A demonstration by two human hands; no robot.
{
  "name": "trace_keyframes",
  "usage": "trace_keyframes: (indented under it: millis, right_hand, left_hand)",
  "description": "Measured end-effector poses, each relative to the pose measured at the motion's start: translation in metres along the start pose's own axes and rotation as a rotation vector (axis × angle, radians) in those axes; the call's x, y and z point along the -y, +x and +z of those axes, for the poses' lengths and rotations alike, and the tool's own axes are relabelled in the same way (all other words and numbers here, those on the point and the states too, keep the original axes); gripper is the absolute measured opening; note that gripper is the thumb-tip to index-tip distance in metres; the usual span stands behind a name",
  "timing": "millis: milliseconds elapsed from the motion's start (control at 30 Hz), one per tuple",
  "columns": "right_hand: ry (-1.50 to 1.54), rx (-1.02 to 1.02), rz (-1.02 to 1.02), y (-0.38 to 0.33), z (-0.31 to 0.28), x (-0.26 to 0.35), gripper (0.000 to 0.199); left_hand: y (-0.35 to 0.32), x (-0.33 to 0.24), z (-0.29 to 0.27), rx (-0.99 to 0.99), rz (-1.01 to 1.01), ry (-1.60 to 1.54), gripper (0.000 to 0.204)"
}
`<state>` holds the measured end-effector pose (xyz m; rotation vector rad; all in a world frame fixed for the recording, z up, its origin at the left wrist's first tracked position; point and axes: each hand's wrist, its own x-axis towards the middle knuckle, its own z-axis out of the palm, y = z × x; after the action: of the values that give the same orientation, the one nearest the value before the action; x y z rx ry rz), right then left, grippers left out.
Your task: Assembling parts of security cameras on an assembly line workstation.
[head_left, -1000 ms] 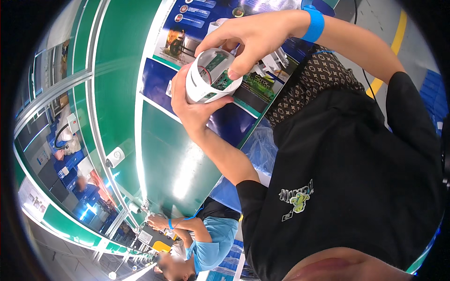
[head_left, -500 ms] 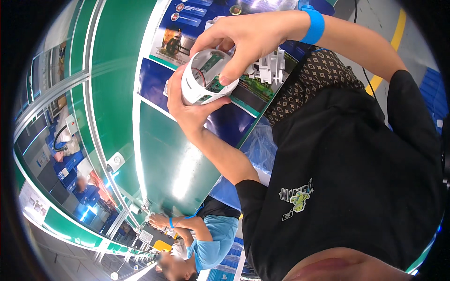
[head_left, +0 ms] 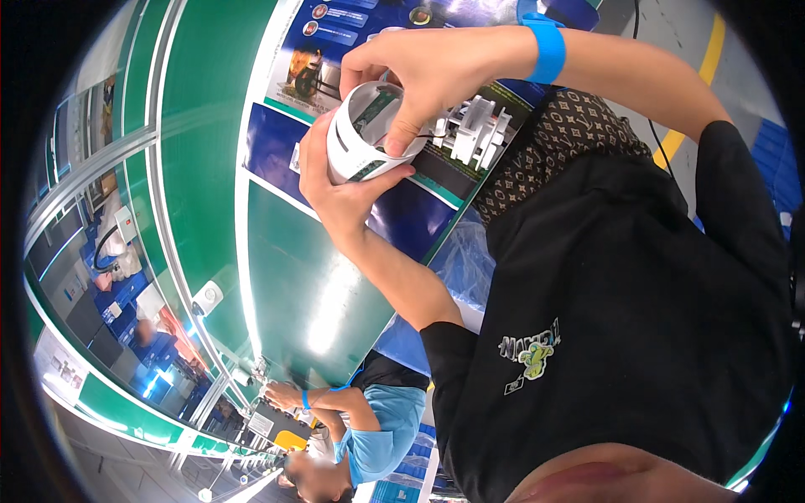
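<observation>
A white cylindrical plastic housing (head_left: 343,152) is held tilted above the table, its open mouth facing up and toward me. Inside it shows a green circuit board (head_left: 379,113). My left hand (head_left: 340,189) wraps around the housing's lower left side, thumb along the near edge. With its thumb reaching into the mouth and fingers bent over the far rim, my right hand (head_left: 428,71), a blue band (head_left: 547,50) on its wrist, grips the same housing. Its fingertips are partly hidden. Beside the right thumb lies a white plastic frame assembly (head_left: 474,134); a thin dark wire runs toward it.
Printed blue sheets (head_left: 277,151) lie under the work on a green table (head_left: 293,251). A metal-framed partition (head_left: 155,168) runs along its far side. To the lower left, a co-worker in a light-blue shirt (head_left: 390,419) works at the same table. Blue plastic film (head_left: 465,268) hangs near my left forearm.
The housing has turned and tilted slightly, showing less of its inside. My right hand has shifted a little left and down, exposing more of the white frame assembly.
</observation>
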<state>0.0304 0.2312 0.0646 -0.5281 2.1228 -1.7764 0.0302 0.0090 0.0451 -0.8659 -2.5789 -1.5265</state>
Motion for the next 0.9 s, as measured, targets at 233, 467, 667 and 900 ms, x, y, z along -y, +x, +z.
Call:
trace_keyframes:
  millis: [233, 467, 667, 900]
  right_hand:
    - [-0.083, -0.021, 0.179, 0.014, 0.005, 0.016, 0.108]
    - [-0.163, 0.028, 0.122, 0.015, 0.000, 0.004, 0.117]
    - [0.178, -0.248, -0.029, -0.064, -0.011, -0.054, 0.094]
    - [0.212, -0.649, 0.007, -0.092, 0.049, -0.039, 0.070]
  left_hand:
    - [-0.001, -0.002, 0.003, -0.025, 0.065, 0.042, 0.096]
    - [0.001, 0.002, 0.009, -0.047, 0.175, 0.114, 0.097]
    - [-0.001, 0.004, 0.002, -0.179, 0.252, 0.274, 0.094]
    - [0.007, 0.005, 0.019, -0.211, 0.306, 0.221, 0.095]
